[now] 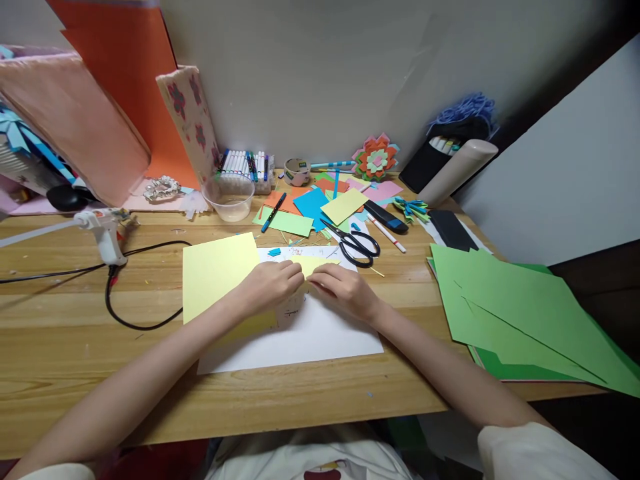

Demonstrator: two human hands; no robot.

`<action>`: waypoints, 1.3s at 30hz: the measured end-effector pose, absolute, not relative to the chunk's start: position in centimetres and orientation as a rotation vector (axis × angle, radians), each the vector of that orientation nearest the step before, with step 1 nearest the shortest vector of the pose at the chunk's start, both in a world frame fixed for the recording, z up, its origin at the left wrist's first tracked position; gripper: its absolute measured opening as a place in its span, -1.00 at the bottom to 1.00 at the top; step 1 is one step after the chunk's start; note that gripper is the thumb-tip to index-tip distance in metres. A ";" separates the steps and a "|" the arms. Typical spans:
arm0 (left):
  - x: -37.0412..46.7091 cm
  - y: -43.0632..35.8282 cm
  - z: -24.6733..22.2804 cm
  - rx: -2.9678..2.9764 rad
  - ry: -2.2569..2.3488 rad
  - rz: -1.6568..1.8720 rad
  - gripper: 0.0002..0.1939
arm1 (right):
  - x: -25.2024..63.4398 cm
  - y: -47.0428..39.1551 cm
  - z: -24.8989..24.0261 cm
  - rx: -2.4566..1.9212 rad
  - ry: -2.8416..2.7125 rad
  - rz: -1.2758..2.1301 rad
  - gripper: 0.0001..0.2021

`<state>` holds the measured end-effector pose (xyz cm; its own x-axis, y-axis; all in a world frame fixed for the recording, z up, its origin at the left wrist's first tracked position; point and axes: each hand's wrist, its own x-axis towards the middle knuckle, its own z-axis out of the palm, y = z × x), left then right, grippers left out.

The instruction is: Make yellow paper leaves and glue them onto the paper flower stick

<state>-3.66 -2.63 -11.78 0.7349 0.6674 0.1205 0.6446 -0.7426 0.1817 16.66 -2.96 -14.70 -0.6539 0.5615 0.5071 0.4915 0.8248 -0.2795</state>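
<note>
Both hands meet over a white sheet of paper (340,327) on the wooden table. My left hand (273,287) is closed, its fingers pinching the near edge of a small yellow piece of paper (316,263). Close beside it, my right hand (347,288) is closed on the same yellow piece, thumb and fingers together. Part of that piece is hidden behind the fingers. A larger yellow sheet (217,270) lies partly under my left forearm. Just beyond my right hand rest black-handled scissors (361,248), and a small blue paper scrap (275,252) lies beyond my left hand.
A white glue gun (103,237) with a black cable stands left. Behind are a clear plastic bowl (230,200), markers (245,165), coloured paper pieces (310,205), a utility knife (386,217) and a paper flower (376,159). Green sheets (520,300) overhang the table's right front edge.
</note>
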 end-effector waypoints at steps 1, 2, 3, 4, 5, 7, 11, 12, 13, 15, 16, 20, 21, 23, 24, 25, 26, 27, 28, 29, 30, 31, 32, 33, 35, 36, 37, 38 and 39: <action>-3.7 -2.9 -11.4 2.797 1.087 0.337 -0.73 | 16.7 -3.2 -14.1 -0.782 -2.348 0.161 -0.82; -3.7 -3.2 -10.9 2.783 1.108 0.412 -0.73 | 16.8 -3.4 -13.3 -0.791 -2.293 0.165 -0.82; -3.6 -3.6 -10.5 2.758 1.128 0.494 -0.73 | 16.9 -3.8 -12.5 -0.796 -2.244 0.174 -0.83; -3.4 -4.1 -10.0 2.714 1.148 0.585 -0.74 | 17.0 -4.1 -11.7 -0.804 -2.201 0.196 -0.84; -3.2 -4.5 -9.5 2.642 1.167 0.676 -0.75 | 17.1 -4.4 -10.9 -0.818 -2.163 0.234 -0.85; -2.8 -5.2 -8.8 2.409 1.185 0.806 -0.78 | 17.1 -4.9 -9.5 -0.873 -2.101 0.366 -0.89; -2.1 -5.1 -8.5 1.878 1.136 0.725 -0.73 | 17.0 -4.7 -9.1 -1.078 -2.047 0.752 -0.89; -2.0 -4.8 -8.7 1.804 1.122 0.647 -0.71 | 16.9 -4.5 -9.4 -1.119 -2.037 0.847 -0.87; -2.0 -4.5 -9.1 1.758 1.114 0.566 -0.69 | 16.9 -4.3 -9.9 -1.151 -2.030 0.927 -0.87; -2.0 -4.0 -9.8 1.711 1.106 0.428 -0.64 | 16.8 -4.0 -11.0 -1.183 -2.029 1.020 -0.87; -2.0 -3.8 -10.3 1.694 1.105 0.383 -0.62 | 16.7 -3.9 -11.6 -1.184 -2.037 1.030 -0.87; -2.2 -3.4 -11.6 1.551 1.085 0.304 -0.59 | 16.8 -3.8 -13.2 -1.085 -2.132 0.905 -0.92; -2.3 -3.3 -11.9 1.508 1.071 0.291 -0.59 | 16.8 -3.8 -13.4 -1.037 -2.168 0.839 -0.93; -2.5 -3.3 -12.2 1.424 1.028 0.271 -0.59 | 16.8 -3.8 -13.9 -0.935 -2.238 0.667 -0.94; -2.6 -3.2 -12.3 1.388 1.005 0.265 -0.60 | 16.8 -3.8 -14.1 -0.891 -2.270 0.572 -0.94; -2.6 -3.2 -12.3 1.355 0.984 0.264 -0.61 | 16.8 -3.8 -14.3 -0.855 -2.301 0.478 -0.93; -2.7 -3.1 -12.3 1.328 0.967 0.266 -0.62 | 16.8 -3.8 -14.4 -0.824 -2.329 0.389 -0.93; -2.8 -3.1 -12.3 1.304 0.954 0.270 -0.63 | 16.9 -3.7 -14.5 -0.794 -2.356 0.308 -0.93; -2.8 -3.0 -12.3 1.283 0.945 0.275 -0.65 | 16.9 -3.7 -14.6 -0.766 -2.380 0.233 -0.93; -2.8 -3.0 -12.3 1.262 0.938 0.281 -0.66 | 16.9 -3.6 -14.7 -0.736 -2.401 0.161 -0.93; -2.9 -3.0 -12.3 1.242 0.933 0.286 -0.66 | 17.0 -3.6 -14.7 -0.700 -2.417 0.090 -0.92; -2.9 -2.9 -12.3 1.221 0.929 0.289 -0.66 | 17.1 -3.5 -14.7 -0.663 -2.430 0.021 -0.92; -2.9 -2.9 -12.3 1.202 0.929 0.290 -0.67 | 17.2 -3.5 -14.7 -0.622 -2.441 -0.048 -0.92; -2.9 -2.9 -12.3 1.189 0.931 0.292 -0.67 | 17.3 -3.4 -14.8 -0.579 -2.450 -0.116 -0.91; -2.9 -2.9 -12.3 1.196 0.941 0.285 -0.67 | 17.5 -3.4 -14.8 -0.506 -2.462 -0.215 -0.88; -3.0 -2.9 -12.2 1.219 0.952 0.278 -0.66 | 17.5 -3.4 -14.8 -0.489 -2.459 -0.224 -0.87; -2.9 -2.9 -12.0 1.258 0.963 0.273 -0.66 | 17.5 -3.4 -14.7 -0.497 -2.447 -0.187 -0.86; -2.9 -3.0 -11.7 1.317 0.973 0.272 -0.65 | 17.5 -3.4 -14.5 -0.530 -2.420 -0.104 -0.86; -2.9 -3.1 -11.4 1.392 0.981 0.279 -0.64 | 17.5 -3.5 -14.3 -0.585 -2.377 0.018 -0.87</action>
